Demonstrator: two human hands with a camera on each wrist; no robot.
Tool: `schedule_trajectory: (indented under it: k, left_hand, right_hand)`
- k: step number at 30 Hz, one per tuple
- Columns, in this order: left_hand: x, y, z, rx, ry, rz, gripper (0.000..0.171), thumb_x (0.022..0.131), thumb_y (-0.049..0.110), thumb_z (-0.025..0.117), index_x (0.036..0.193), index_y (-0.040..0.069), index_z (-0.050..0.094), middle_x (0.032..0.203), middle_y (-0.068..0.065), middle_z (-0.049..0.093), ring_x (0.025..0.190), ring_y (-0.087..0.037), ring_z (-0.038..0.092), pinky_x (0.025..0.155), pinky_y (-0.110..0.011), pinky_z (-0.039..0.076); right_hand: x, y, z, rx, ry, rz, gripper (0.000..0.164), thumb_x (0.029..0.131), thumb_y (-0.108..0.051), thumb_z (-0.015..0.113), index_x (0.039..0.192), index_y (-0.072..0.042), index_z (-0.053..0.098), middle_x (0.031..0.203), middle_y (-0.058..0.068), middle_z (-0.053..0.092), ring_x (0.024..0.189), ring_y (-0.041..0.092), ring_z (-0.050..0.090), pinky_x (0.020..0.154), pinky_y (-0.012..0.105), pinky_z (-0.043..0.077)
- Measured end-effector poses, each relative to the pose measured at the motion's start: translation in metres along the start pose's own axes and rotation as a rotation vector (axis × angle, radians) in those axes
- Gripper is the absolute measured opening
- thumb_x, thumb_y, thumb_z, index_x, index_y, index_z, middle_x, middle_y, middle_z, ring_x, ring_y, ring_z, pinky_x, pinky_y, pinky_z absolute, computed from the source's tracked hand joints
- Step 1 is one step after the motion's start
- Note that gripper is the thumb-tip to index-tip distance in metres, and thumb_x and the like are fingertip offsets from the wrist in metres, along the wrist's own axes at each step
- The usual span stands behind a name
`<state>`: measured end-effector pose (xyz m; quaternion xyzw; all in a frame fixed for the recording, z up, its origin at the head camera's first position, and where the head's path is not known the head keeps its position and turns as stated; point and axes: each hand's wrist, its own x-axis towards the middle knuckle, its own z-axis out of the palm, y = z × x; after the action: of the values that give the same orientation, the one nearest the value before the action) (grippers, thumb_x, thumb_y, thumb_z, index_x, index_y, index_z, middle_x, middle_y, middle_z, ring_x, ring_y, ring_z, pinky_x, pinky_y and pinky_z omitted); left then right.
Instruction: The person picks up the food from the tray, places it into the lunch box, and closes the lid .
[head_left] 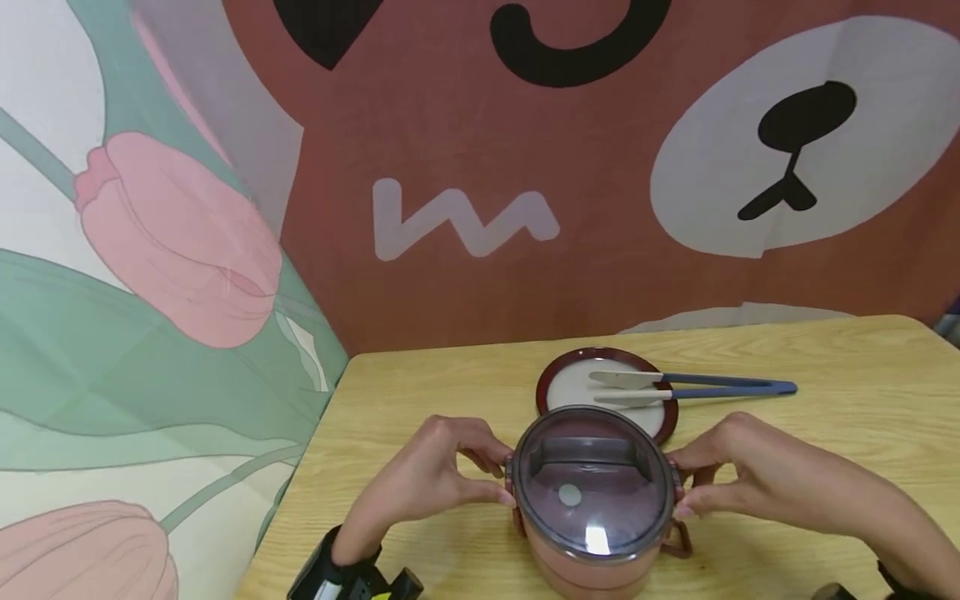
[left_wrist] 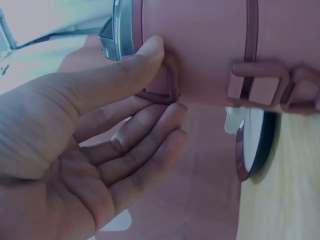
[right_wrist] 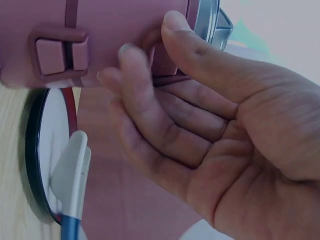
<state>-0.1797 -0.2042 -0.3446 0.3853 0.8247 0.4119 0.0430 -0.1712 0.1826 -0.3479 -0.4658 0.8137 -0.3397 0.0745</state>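
Observation:
A round pink lunch container (head_left: 592, 558) with a smoky clear lid (head_left: 592, 483) stands near the table's front edge. My left hand (head_left: 504, 477) grips the left side latch (left_wrist: 162, 82), thumb on top and fingers curled beneath it. On the opposite side my right hand (head_left: 678, 483) pinches the right latch (right_wrist: 162, 60) between thumb and fingers. The left wrist view shows the left hand (left_wrist: 165, 80) against the container wall (left_wrist: 200, 45). The right wrist view shows the right hand (right_wrist: 150, 40) against the container wall (right_wrist: 110, 20). The lid sits on the container.
Just behind the container lies a dark-rimmed white plate (head_left: 570, 387) with blue-handled, white-tipped tongs (head_left: 697, 387) resting across it. The wooden table (head_left: 450, 383) ends at the left, where a printed fabric backdrop (head_left: 187, 250) rises.

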Motion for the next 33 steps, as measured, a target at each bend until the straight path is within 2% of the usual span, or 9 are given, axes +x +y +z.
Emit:
schedule_trajectory:
  k: [5, 8, 12, 17, 25, 30, 33]
  left_hand:
    - [0.005, -0.002, 0.003, -0.048, -0.016, -0.005, 0.028, 0.077, 0.021, 0.092, 0.103, 0.02, 0.08, 0.092, 0.012, 0.073, 0.083, -0.01, 0.073, 0.076, -0.026, 0.062]
    - [0.005, -0.005, 0.002, -0.063, -0.016, -0.002, 0.027, 0.078, 0.019, 0.092, 0.102, 0.019, 0.08, 0.092, 0.01, 0.074, 0.083, -0.009, 0.072, 0.075, -0.027, 0.063]
    - [0.002, -0.006, 0.002, -0.066, -0.014, -0.001, 0.026, 0.08, 0.021, 0.09, 0.103, 0.019, 0.079, 0.092, 0.009, 0.074, 0.083, -0.007, 0.072, 0.076, -0.026, 0.062]
    - [0.002, -0.009, 0.001, -0.027, -0.018, 0.007, 0.028, 0.079, 0.027, 0.091, 0.103, 0.024, 0.078, 0.093, 0.014, 0.072, 0.086, -0.007, 0.071, 0.078, -0.029, 0.062]
    - [-0.002, -0.01, 0.0, -0.024, -0.02, -0.023, 0.031, 0.076, 0.03, 0.093, 0.102, 0.026, 0.077, 0.092, 0.012, 0.073, 0.083, -0.011, 0.073, 0.078, -0.031, 0.062]
    - [-0.005, -0.005, 0.002, -0.047, -0.046, -0.024, 0.029, 0.076, 0.031, 0.094, 0.1, 0.027, 0.077, 0.092, 0.008, 0.073, 0.082, -0.011, 0.073, 0.078, -0.028, 0.061]
    - [-0.005, -0.002, 0.003, -0.062, -0.062, -0.021, 0.028, 0.076, 0.031, 0.094, 0.099, 0.027, 0.078, 0.091, 0.009, 0.073, 0.082, -0.011, 0.072, 0.077, -0.026, 0.061]
  right_hand:
    - [-0.004, 0.002, 0.005, 0.06, 0.031, -0.029, 0.023, 0.093, -0.018, 0.075, 0.115, -0.027, 0.075, 0.087, -0.02, 0.071, 0.07, -0.006, 0.059, 0.055, 0.016, 0.05]
    - [-0.003, 0.003, 0.009, 0.057, 0.062, -0.064, 0.023, 0.093, -0.016, 0.075, 0.113, -0.028, 0.075, 0.083, -0.02, 0.069, 0.069, -0.006, 0.059, 0.056, 0.014, 0.05]
    - [-0.002, 0.003, 0.008, 0.041, 0.063, -0.059, 0.023, 0.094, -0.018, 0.075, 0.114, -0.028, 0.075, 0.091, -0.019, 0.072, 0.072, -0.005, 0.061, 0.056, 0.015, 0.051]
    - [-0.002, 0.002, 0.009, 0.02, 0.058, -0.015, 0.022, 0.094, -0.025, 0.075, 0.116, -0.026, 0.076, 0.102, -0.016, 0.074, 0.082, -0.002, 0.065, 0.059, 0.019, 0.053]
    - [0.001, 0.006, 0.021, -0.055, 0.052, 0.033, 0.006, 0.093, -0.031, 0.078, 0.097, -0.032, 0.073, 0.085, -0.025, 0.066, 0.077, -0.006, 0.062, 0.059, 0.02, 0.054]
    - [-0.003, 0.006, 0.024, -0.021, 0.032, 0.067, 0.011, 0.089, -0.028, 0.082, 0.091, -0.032, 0.072, 0.08, -0.025, 0.064, 0.074, -0.006, 0.061, 0.057, 0.019, 0.051]
    - [-0.004, 0.006, 0.026, -0.044, 0.048, 0.028, 0.019, 0.085, -0.021, 0.086, 0.087, -0.032, 0.071, 0.079, -0.027, 0.063, 0.072, -0.007, 0.06, 0.057, 0.016, 0.049]
